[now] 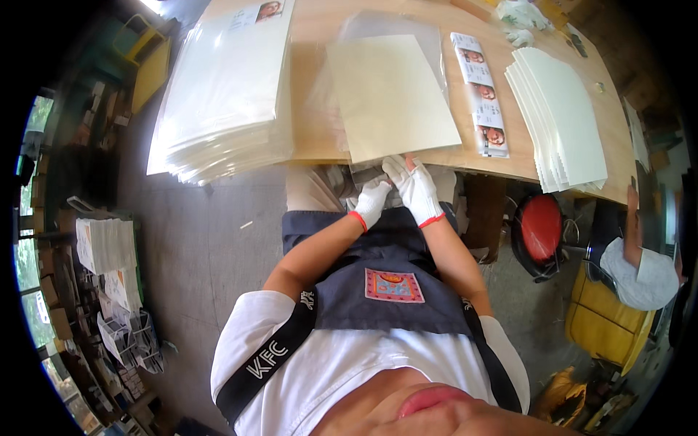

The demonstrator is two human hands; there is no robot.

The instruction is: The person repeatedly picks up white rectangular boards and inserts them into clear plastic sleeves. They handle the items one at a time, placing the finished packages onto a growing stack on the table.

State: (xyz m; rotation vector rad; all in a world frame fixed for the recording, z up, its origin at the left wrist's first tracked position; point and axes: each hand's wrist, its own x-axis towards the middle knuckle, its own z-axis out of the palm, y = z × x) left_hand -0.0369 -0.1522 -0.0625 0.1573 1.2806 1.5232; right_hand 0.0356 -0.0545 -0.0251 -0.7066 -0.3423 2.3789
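Note:
Both of my hands wear white gloves with red cuffs and meet at the table's near edge. My left hand (373, 201) is closed, fingertips partly hidden; what it grips, if anything, I cannot make out. Beside it, my right hand (416, 190) has its fingers stretched toward the near edge of a cream board (392, 94); whether they touch it is unclear. That board lies over clear plastic sleeves (378, 25), which show beyond it and along its left side.
On the wooden table (311, 109), a thick stack of plastic-sleeved sheets (222, 94) overhangs at left. To the right lie printed strips with photos (481, 94) and fanned white boards (556, 116). A red stool (539, 225) and another person (640, 272) are at right.

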